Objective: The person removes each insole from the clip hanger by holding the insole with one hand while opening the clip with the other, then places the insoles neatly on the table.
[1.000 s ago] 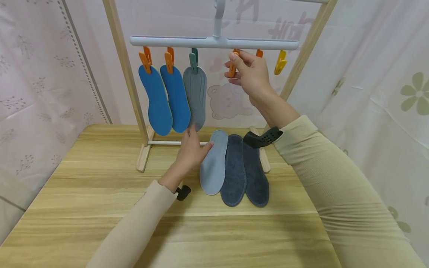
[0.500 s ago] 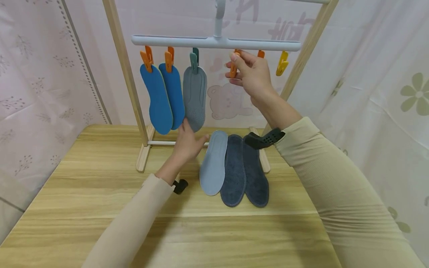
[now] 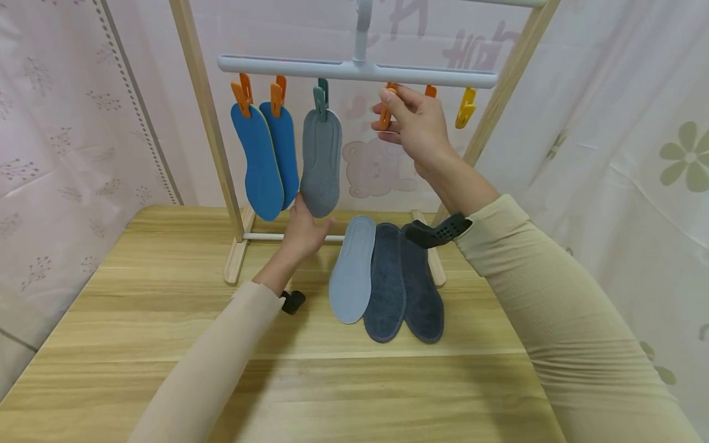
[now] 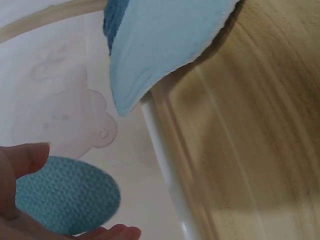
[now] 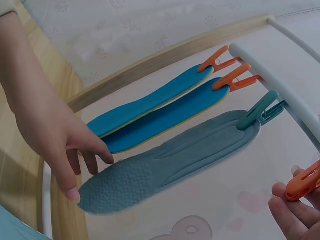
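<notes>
My right hand (image 3: 423, 126) pinches an orange clip (image 3: 384, 115) under the white hanger bar (image 3: 299, 66). Nothing hangs from that clip. Low down, my left hand (image 3: 301, 231) is at the bottom end of a hanging grey insole (image 3: 322, 160), its fingers loosely extended. In the right wrist view, the left thumb and fingers (image 5: 102, 150) lie either side of the insole's textured end. A green clip (image 3: 320, 103) holds this insole at the top. Further left, two blue insoles (image 3: 263, 169) hang from orange clips (image 3: 242, 95), one partly behind the other.
On the wooden table (image 3: 360, 394) a light grey insole (image 3: 351, 271) lies beside two overlapping dark insoles (image 3: 384, 283). Right of my right hand hang another orange clip (image 3: 430, 91) and a yellow clip (image 3: 466, 109). A wooden stand (image 3: 202, 104) frames the hanger.
My left hand has moved slightly left and up along the lower ends of the hanging insoles. The rear blue insole has swung left. My right hand stays on its clip.
</notes>
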`<state>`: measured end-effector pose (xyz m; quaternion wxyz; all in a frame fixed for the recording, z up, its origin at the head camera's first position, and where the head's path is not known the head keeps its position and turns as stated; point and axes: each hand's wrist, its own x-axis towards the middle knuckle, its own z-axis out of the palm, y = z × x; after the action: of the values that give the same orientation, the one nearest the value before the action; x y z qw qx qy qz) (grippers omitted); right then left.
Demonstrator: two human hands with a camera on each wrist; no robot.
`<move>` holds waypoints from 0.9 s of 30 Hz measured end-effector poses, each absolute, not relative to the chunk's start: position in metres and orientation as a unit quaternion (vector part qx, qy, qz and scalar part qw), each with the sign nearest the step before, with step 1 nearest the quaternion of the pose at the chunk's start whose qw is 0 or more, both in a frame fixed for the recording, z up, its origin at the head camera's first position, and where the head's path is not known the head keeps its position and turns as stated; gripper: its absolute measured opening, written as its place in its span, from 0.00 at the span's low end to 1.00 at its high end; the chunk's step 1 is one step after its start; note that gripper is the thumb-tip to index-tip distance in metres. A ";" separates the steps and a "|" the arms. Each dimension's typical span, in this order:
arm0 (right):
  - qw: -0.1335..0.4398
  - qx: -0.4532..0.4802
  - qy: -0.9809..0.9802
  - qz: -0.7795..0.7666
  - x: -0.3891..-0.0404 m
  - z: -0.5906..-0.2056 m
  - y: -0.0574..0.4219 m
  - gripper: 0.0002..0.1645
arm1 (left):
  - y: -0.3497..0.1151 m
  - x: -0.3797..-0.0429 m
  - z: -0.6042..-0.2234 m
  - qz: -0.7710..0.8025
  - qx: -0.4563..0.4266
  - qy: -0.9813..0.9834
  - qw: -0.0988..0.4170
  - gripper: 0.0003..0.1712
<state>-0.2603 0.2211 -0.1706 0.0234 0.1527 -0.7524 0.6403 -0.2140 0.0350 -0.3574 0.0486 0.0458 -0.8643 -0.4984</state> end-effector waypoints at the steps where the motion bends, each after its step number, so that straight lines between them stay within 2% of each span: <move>1: 0.023 0.153 -0.752 0.640 -0.260 -0.171 0.221 0.27 | 0.035 -0.215 -0.359 -0.501 0.048 -0.863 0.053 0.58; 5: 0.020 0.153 -0.750 0.644 -0.260 -0.171 0.221 0.27 | 0.037 -0.217 -0.364 -0.513 0.058 -0.854 0.062 0.56; 12: 0.027 0.158 -0.749 0.643 -0.260 -0.171 0.221 0.27 | 0.043 -0.216 -0.367 -0.535 0.043 -0.842 0.059 0.41; 15: 0.029 0.159 -0.751 0.641 -0.260 -0.172 0.222 0.26 | 0.046 -0.214 -0.367 -0.548 0.038 -0.834 0.047 0.38; 27: 0.034 0.166 -0.754 0.634 -0.259 -0.173 0.224 0.26 | 0.052 -0.209 -0.364 -0.664 0.050 -0.746 -0.019 0.41</move>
<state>-0.2594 0.2238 -0.1727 0.0340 0.1660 -0.7542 0.6344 -0.2086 0.0525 -0.3642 -0.0185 0.0496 -0.7457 -0.6642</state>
